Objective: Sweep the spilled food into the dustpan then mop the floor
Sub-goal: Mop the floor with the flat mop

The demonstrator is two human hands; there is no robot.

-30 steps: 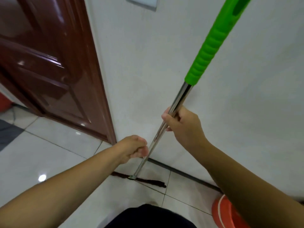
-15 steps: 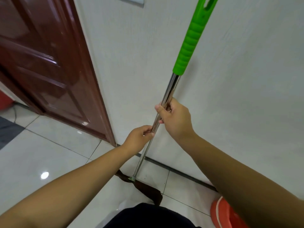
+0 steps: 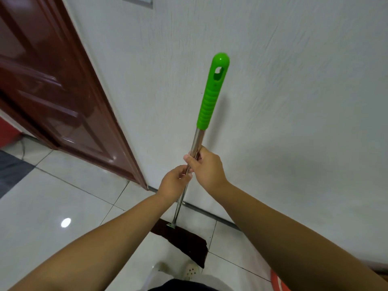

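I hold a mop with a steel pole (image 3: 197, 141) and a green ribbed grip (image 3: 212, 95) almost upright in front of the white wall. My right hand (image 3: 206, 168) is closed around the pole just below the green grip. My left hand (image 3: 175, 182) grips the pole right beneath it, the two hands touching. The dark brown flat mop head (image 3: 184, 238) lies on the white tiled floor near the skirting, just ahead of my light shoe (image 3: 190, 270). No spilled food or dustpan shows in this view.
A dark red wooden door (image 3: 52, 91) stands at the left, its frame meeting the white wall (image 3: 294, 101). An orange-red round object (image 3: 280, 282) sits at the bottom right by the wall. Glossy white floor tiles (image 3: 52, 206) extend to the left, with a dark mat (image 3: 10, 171) at the far left.
My left hand closed onto the pole and rose up to my right hand. The pole swung more upright, its green end now in view, and the mop head slid closer to my feet.
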